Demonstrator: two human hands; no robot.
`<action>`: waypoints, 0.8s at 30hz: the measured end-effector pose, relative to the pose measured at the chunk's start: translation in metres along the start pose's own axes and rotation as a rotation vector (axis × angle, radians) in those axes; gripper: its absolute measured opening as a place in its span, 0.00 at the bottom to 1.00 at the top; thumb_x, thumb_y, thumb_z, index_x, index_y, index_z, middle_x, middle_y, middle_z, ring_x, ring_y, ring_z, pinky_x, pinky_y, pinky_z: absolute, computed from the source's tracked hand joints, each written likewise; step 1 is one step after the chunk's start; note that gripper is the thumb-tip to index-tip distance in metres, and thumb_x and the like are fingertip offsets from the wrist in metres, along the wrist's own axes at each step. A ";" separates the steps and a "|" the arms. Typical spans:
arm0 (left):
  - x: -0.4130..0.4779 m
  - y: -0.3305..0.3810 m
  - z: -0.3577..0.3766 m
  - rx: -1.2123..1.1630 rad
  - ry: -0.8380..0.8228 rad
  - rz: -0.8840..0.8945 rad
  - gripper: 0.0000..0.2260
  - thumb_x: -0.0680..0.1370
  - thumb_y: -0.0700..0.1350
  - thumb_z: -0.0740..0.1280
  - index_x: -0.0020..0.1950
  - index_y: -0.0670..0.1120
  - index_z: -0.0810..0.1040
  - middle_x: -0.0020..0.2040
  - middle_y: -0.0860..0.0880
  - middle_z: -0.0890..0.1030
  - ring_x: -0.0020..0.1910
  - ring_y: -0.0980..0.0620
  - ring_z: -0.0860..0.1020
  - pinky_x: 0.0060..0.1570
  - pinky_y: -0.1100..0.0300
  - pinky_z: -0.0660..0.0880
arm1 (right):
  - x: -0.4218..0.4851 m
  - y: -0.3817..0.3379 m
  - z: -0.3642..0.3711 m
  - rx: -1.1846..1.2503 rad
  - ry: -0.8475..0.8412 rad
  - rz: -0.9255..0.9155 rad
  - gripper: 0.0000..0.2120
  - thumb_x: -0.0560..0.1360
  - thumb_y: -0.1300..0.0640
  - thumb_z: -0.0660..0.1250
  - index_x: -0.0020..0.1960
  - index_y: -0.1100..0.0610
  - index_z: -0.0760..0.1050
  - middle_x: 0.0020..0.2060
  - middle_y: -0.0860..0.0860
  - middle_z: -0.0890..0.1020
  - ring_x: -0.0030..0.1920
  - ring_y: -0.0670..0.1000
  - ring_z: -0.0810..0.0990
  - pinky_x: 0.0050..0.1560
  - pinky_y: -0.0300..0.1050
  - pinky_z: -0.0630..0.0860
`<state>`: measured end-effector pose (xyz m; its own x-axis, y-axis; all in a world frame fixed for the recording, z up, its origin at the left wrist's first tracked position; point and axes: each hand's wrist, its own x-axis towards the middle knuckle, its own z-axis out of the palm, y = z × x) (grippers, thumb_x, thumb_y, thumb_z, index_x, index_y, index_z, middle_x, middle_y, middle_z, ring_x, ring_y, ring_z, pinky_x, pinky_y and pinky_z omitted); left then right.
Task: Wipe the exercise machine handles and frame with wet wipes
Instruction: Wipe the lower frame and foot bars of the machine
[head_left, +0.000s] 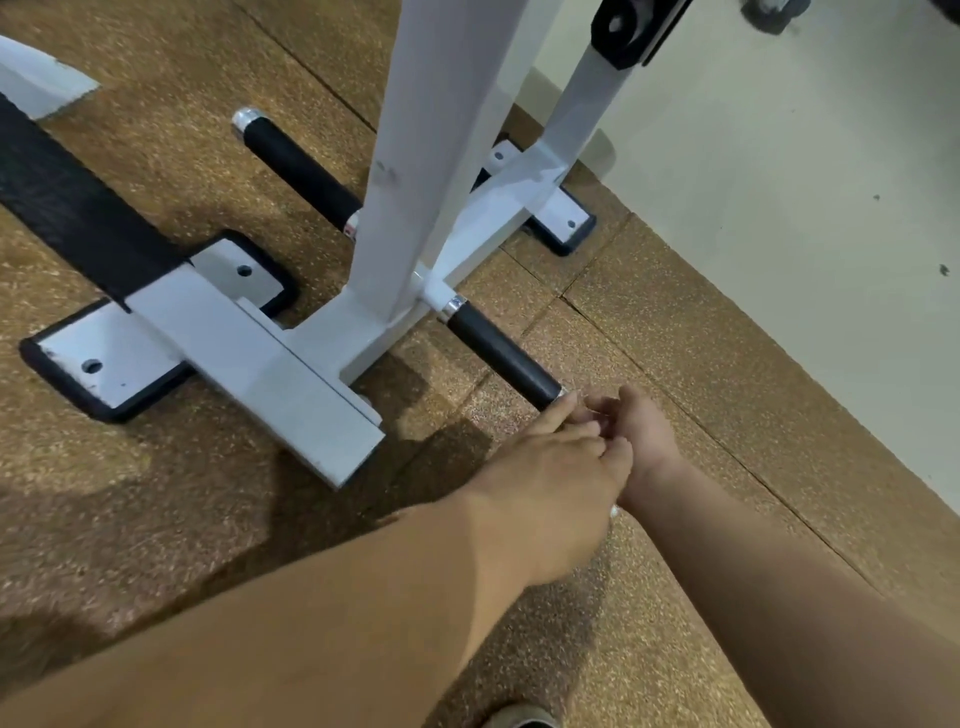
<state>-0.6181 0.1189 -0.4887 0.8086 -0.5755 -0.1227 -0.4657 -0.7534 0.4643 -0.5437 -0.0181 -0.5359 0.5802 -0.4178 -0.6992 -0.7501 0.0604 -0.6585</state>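
Head view: left hand (550, 478) and right hand (644, 431) meet, fingers curled, at the free end of the black foam handle (501, 353) near the floor's (675, 322) wall edge. I cannot tell what they grip, and no wipe shows. Best wrap the handle fully, then stroke lengthwise.

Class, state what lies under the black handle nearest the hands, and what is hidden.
Under the near black handle lies speckled brown floor matting. The left hand and right hand cover its outer end, so anything held there is hidden.
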 end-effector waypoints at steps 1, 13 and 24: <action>-0.003 -0.001 -0.006 -0.052 0.047 -0.005 0.26 0.81 0.40 0.61 0.80 0.45 0.61 0.78 0.47 0.68 0.81 0.50 0.57 0.81 0.53 0.36 | 0.003 0.002 -0.004 0.017 -0.006 0.017 0.20 0.87 0.46 0.55 0.52 0.60 0.78 0.37 0.55 0.81 0.38 0.54 0.80 0.48 0.48 0.82; 0.010 -0.081 -0.051 0.364 -0.007 -0.189 0.33 0.78 0.46 0.65 0.82 0.48 0.56 0.80 0.48 0.60 0.80 0.45 0.55 0.77 0.47 0.38 | -0.005 -0.002 0.019 -0.225 -0.064 -0.142 0.11 0.82 0.60 0.59 0.57 0.64 0.78 0.32 0.56 0.82 0.42 0.60 0.83 0.38 0.50 0.79; 0.009 -0.034 -0.033 -0.360 -0.009 -0.111 0.21 0.82 0.40 0.58 0.75 0.49 0.68 0.68 0.49 0.76 0.65 0.46 0.75 0.70 0.48 0.69 | 0.000 0.000 0.018 -0.052 -0.103 -0.053 0.13 0.83 0.51 0.57 0.54 0.57 0.77 0.46 0.56 0.81 0.46 0.57 0.79 0.50 0.54 0.77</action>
<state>-0.5832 0.1494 -0.4767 0.8431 -0.5006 -0.1963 -0.2181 -0.6521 0.7261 -0.5378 -0.0015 -0.5415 0.6471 -0.3232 -0.6905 -0.7313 -0.0071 -0.6820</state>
